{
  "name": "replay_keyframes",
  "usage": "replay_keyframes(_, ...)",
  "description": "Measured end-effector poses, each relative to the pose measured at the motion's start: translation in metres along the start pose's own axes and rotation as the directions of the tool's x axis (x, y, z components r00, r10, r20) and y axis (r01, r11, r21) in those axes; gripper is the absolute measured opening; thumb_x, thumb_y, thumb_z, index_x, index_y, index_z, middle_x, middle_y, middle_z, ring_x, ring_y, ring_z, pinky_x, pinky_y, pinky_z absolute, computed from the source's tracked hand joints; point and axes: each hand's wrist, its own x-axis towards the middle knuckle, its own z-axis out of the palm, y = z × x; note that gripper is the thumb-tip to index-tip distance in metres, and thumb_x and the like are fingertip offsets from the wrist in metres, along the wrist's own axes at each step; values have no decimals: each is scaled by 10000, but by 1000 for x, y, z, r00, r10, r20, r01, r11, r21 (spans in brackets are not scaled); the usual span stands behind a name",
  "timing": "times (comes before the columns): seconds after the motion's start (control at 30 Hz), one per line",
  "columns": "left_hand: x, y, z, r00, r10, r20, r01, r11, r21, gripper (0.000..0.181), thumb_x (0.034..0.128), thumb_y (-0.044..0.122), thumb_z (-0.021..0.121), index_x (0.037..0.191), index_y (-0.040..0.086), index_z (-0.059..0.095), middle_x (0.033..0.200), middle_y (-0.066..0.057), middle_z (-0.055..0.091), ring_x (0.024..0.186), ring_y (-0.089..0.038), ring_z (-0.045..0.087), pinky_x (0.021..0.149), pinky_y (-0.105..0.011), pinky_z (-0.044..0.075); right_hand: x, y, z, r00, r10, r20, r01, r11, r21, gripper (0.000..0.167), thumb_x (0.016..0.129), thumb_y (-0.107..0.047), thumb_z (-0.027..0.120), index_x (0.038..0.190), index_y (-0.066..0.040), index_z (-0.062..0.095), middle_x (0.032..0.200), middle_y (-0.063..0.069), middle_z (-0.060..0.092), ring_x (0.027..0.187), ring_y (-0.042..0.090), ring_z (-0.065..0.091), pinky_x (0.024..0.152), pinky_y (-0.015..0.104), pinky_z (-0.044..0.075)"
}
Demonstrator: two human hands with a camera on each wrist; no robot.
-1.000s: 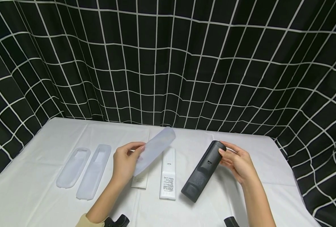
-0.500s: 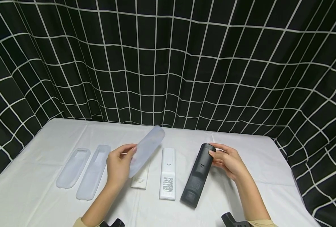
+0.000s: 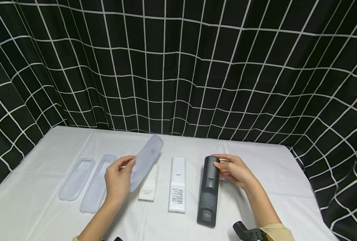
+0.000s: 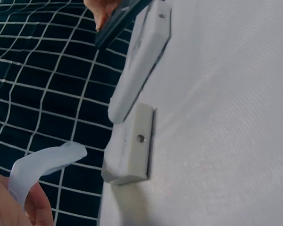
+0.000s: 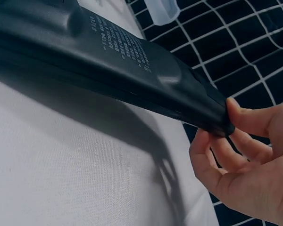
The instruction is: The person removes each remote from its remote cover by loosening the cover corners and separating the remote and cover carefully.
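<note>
My left hand (image 3: pixel 118 180) pinches a translucent silicone remote cover (image 3: pixel 146 160) by its side and holds it tilted above the table; the left wrist view shows the cover (image 4: pixel 47 162) curving out from between thumb and fingers. At the right, my right hand (image 3: pixel 234 169) grips the far end of a black remote control (image 3: pixel 209 192), its back with the battery lid facing up. In the right wrist view, thumb and fingers (image 5: pixel 257 120) pinch the end of this remote (image 5: pixel 132 66), which casts a shadow on the cloth. A white remote (image 3: pixel 177 185) lies face down between the hands.
A smaller cream-white remote (image 3: pixel 148 190) lies partly under the raised cover. Two more translucent covers, a shorter one (image 3: pixel 77 180) and a longer one (image 3: pixel 95 187), lie at the left. White cloth (image 3: pixel 256 207) covers the table. A black curtain with white grid lines (image 3: pixel 178 67) hangs behind.
The left hand has moved leftward with the cover, showing more of the cream-white remote. The right hand has moved left, and the black remote has turned from slanted to nearly straight.
</note>
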Motion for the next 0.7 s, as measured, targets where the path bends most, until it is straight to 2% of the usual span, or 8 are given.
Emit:
replay_keyframes(0.3, -4, -7, -10, 999, 0, -36, 0, 1000, 23, 179, 1021, 79, 693, 1147, -20, 773, 1053, -179, 757, 700, -14, 577, 586, -141, 452, 8, -1, 0, 1000, 20, 24, -18, 994, -104, 530, 1017, -73, 621, 1486, 131, 483, 1111, 84, 686, 836, 103, 650, 755, 263, 602)
replay_keyframes(0.47, -5, -9, -14, 999, -22, -49, 24, 999, 32, 179, 1019, 80, 692, 1144, -17, 776, 1043, -177, 757, 692, -18, 566, 576, -148, 442, 11, 0, -1, 998, 15, 54, -9, 994, -112, 517, 1025, -58, 603, 1477, 156, 470, 1073, 56, 698, 822, 89, 645, 729, 253, 590)
replay_keyframes(0.7, -7, -11, -18, 995, -45, -91, 50, 997, 54, 162, 1008, 68, 699, 1121, -6, 789, 1027, -171, 765, 720, 8, 569, 623, -130, 459, 17, 2, 1, 998, 31, 54, -23, 991, -134, 487, 1032, -46, 596, 1458, 162, 487, 1002, 15, 675, 767, 63, 600, 698, 209, 547)
